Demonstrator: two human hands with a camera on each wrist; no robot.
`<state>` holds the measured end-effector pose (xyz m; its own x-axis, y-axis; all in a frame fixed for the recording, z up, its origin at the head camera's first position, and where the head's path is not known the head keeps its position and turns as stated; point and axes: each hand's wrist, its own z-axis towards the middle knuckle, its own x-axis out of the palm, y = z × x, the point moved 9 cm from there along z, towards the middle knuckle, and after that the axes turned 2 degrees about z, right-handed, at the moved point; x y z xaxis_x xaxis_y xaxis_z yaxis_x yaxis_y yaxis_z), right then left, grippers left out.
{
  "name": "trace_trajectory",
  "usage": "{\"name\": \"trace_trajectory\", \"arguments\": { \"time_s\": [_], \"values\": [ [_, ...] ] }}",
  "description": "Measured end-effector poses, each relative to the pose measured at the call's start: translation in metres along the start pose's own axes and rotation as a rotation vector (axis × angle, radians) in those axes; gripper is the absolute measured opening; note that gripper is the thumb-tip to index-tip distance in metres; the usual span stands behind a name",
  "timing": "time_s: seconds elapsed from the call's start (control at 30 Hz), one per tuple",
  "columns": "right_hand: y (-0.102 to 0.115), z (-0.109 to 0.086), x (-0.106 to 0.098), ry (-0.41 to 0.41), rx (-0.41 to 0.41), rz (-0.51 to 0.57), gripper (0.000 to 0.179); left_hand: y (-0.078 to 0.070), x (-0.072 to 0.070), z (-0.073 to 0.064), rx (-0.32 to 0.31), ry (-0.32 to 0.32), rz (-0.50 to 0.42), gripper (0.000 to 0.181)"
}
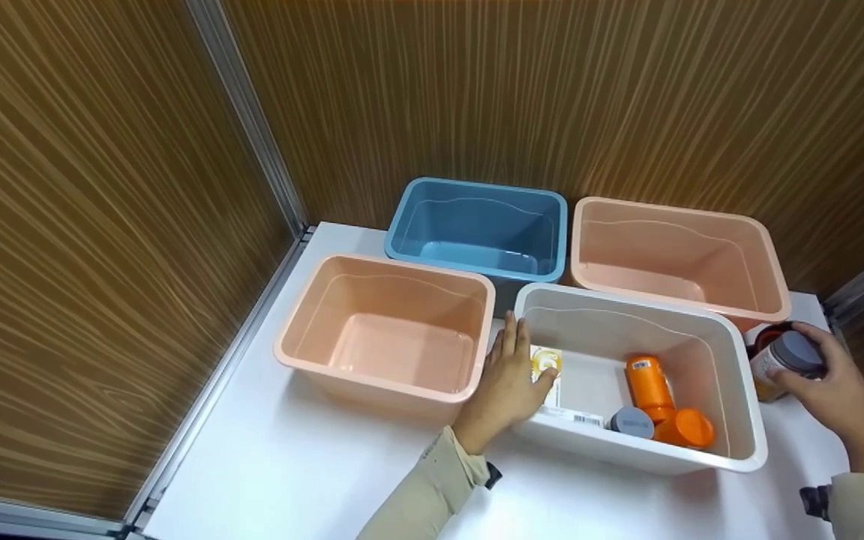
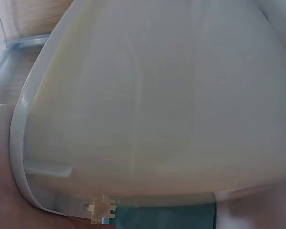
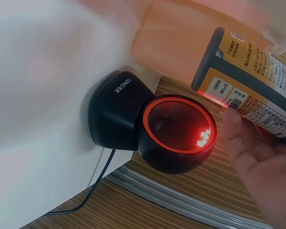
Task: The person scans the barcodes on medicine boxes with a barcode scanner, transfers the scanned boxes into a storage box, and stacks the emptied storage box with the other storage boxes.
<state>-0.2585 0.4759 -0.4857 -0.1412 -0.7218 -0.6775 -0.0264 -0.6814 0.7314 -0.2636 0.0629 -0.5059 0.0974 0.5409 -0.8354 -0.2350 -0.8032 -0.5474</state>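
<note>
My right hand (image 1: 837, 386) grips a bottle (image 1: 769, 371) with a grey top, just outside the white bin's right end. In the right wrist view its orange and white label, printed with a barcode, faces a black scanner (image 3: 176, 133) whose ring glows red. Straight fingers of my left hand (image 1: 503, 390) rest along the left rim of the white bin (image 1: 751, 420), the thumb over the inside. Inside that bin lie an orange bottle (image 1: 648, 382), an orange-topped container (image 1: 691, 427), a grey-lidded container (image 1: 631, 422), a yellow-and-white box (image 1: 547, 360) and a white box (image 1: 571, 417).
A peach bin (image 1: 304, 300) stands left of the white one. Behind are a blue bin (image 1: 477, 184) and another peach bin (image 1: 773, 277). Wood-patterned panels (image 1: 432, 90) close off the back and sides of the white table (image 1: 252, 465). A black cable (image 3: 93, 191) trails from the scanner.
</note>
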Motion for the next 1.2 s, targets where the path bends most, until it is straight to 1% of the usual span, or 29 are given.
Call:
{"name": "trace_trajectory", "arguments": {
  "time_s": [0.23, 0.47, 0.53, 0.7, 0.83, 1.03, 1.2],
  "values": [
    [0.002, 0.001, -0.003, -0.016, 0.008, -0.016, 0.076, 0.001, -0.002, -0.002, -0.003, 0.001, 0.006, 0.085],
    [0.003, 0.000, -0.003, -0.019, 0.030, -0.026, 0.074, 0.002, -0.002, -0.002, -0.005, 0.005, 0.003, 0.085],
    [0.005, 0.001, -0.004, -0.026, 0.020, -0.020, 0.074, 0.001, -0.002, -0.002, -0.001, -0.001, -0.002, 0.085],
    [0.010, 0.002, -0.003, -0.050, -0.044, -0.011, 0.069, -0.001, -0.003, -0.002, 0.017, -0.023, -0.002, 0.084],
    [0.013, 0.002, 0.002, -0.036, -0.077, 0.001, 0.066, -0.002, -0.003, -0.002, 0.021, -0.020, -0.001, 0.084],
    [0.013, 0.002, 0.006, -0.015, -0.073, 0.014, 0.066, -0.002, -0.003, -0.001, 0.015, -0.019, 0.005, 0.084],
    [0.012, 0.003, 0.009, 0.008, -0.075, 0.033, 0.065, -0.001, -0.001, -0.001, 0.004, -0.005, 0.007, 0.084]
  ]
}}
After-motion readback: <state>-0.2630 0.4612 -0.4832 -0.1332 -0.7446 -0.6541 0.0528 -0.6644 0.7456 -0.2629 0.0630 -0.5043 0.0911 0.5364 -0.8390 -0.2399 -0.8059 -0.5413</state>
